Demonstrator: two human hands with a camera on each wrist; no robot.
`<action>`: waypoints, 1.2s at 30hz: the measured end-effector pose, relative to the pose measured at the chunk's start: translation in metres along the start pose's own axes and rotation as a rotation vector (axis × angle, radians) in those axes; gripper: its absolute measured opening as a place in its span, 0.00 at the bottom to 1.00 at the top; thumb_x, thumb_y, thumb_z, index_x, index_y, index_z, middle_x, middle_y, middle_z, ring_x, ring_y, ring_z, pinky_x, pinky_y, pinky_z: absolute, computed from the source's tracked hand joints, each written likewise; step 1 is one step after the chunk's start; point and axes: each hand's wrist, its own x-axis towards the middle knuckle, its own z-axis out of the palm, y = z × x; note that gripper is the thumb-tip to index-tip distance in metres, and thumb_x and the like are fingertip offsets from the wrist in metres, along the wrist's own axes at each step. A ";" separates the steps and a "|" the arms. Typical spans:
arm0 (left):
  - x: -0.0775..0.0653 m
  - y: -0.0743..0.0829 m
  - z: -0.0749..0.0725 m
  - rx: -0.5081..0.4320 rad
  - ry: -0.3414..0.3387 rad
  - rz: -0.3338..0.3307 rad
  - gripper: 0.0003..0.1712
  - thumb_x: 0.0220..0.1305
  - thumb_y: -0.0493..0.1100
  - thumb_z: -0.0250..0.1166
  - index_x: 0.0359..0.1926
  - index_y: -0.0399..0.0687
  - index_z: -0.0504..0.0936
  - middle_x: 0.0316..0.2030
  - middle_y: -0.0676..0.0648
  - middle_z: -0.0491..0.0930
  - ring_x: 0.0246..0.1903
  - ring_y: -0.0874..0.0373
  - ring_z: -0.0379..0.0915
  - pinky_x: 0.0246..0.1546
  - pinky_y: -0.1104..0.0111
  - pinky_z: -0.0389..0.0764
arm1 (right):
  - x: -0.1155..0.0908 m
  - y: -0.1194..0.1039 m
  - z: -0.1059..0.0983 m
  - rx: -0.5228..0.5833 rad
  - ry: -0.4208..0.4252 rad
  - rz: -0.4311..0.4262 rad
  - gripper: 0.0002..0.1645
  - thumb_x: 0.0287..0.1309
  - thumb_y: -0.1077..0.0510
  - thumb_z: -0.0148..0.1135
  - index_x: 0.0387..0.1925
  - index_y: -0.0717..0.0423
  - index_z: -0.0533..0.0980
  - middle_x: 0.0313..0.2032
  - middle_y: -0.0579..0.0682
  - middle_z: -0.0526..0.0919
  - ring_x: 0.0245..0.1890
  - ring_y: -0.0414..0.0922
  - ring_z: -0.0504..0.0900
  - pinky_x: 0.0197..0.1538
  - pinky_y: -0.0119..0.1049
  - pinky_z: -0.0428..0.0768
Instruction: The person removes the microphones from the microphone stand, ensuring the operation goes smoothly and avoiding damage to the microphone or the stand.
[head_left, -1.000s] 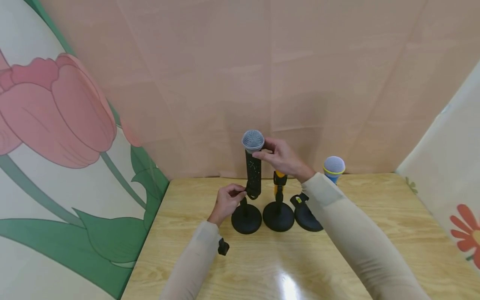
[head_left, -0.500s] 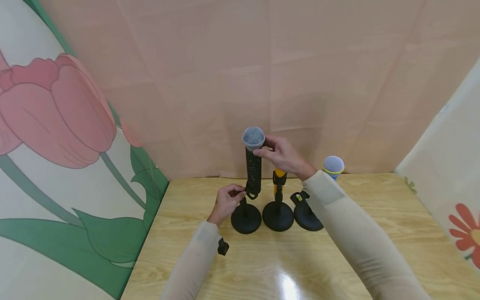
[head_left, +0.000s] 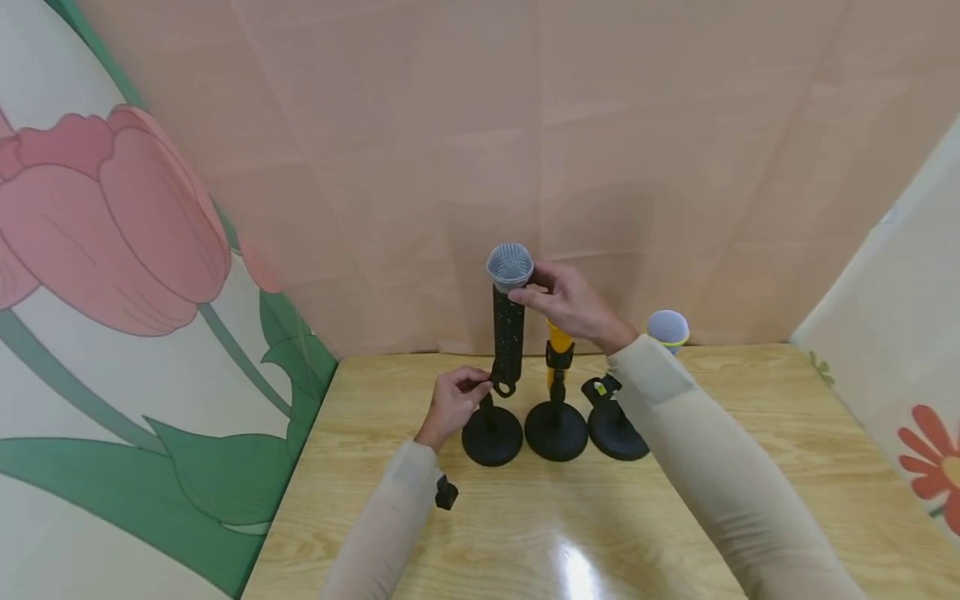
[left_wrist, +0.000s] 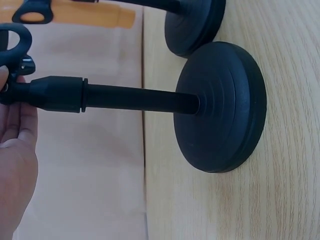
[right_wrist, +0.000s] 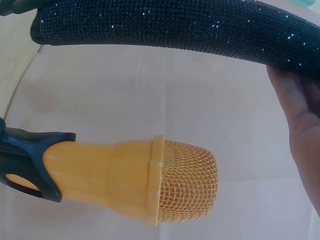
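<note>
My right hand (head_left: 573, 307) holds a black sparkly microphone (head_left: 508, 333) just under its silver mesh head, thumb in front. The microphone stands nearly upright above the leftmost desk stand (head_left: 492, 438), its lower end right at the stand's clip (head_left: 504, 387). Fingers of my left hand (head_left: 453, 407) pinch the stand at the joint below that clip; in the left wrist view the clip's open loop (left_wrist: 20, 45) shows beside the thumb. A yellow microphone (right_wrist: 125, 177) sits in the clip of the middle stand (head_left: 557, 432), close to my right hand.
A third black stand (head_left: 618, 433) at the right has a tilted clip with no microphone in it. Behind it, a blue microphone with a pale head (head_left: 667, 327) is partly covered by my right sleeve. A pink cloth backdrop (head_left: 390, 208) rises behind the wooden table (head_left: 510, 542).
My right hand has risen a little with the black microphone, so more of the clip's loop shows under its lower end. The left hand has stayed in place.
</note>
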 end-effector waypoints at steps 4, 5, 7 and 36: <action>-0.001 -0.001 0.000 -0.009 0.003 -0.006 0.05 0.61 0.25 0.66 0.39 0.26 0.84 0.41 0.32 0.84 0.37 0.55 0.82 0.39 0.74 0.81 | 0.000 -0.003 -0.001 0.003 0.005 0.009 0.29 0.68 0.60 0.62 0.67 0.65 0.69 0.63 0.61 0.76 0.61 0.55 0.76 0.65 0.53 0.71; -0.001 -0.001 0.001 -0.010 0.004 -0.006 0.05 0.61 0.25 0.66 0.39 0.26 0.84 0.41 0.32 0.84 0.37 0.55 0.82 0.39 0.74 0.81 | -0.001 -0.003 -0.001 0.003 0.006 0.012 0.29 0.68 0.60 0.62 0.67 0.65 0.69 0.63 0.61 0.75 0.61 0.55 0.76 0.65 0.53 0.71; -0.001 0.000 0.001 -0.011 0.008 -0.005 0.05 0.61 0.25 0.66 0.38 0.25 0.84 0.41 0.32 0.84 0.37 0.53 0.82 0.39 0.74 0.81 | -0.001 -0.003 -0.002 0.005 0.005 0.014 0.29 0.68 0.61 0.63 0.67 0.65 0.69 0.63 0.61 0.75 0.61 0.55 0.76 0.65 0.53 0.71; -0.006 0.006 0.001 0.008 -0.011 -0.014 0.06 0.63 0.27 0.66 0.39 0.25 0.84 0.42 0.32 0.84 0.38 0.51 0.83 0.40 0.71 0.83 | -0.002 -0.010 -0.003 0.015 -0.002 0.006 0.28 0.69 0.62 0.61 0.67 0.66 0.69 0.63 0.61 0.75 0.60 0.55 0.77 0.65 0.52 0.71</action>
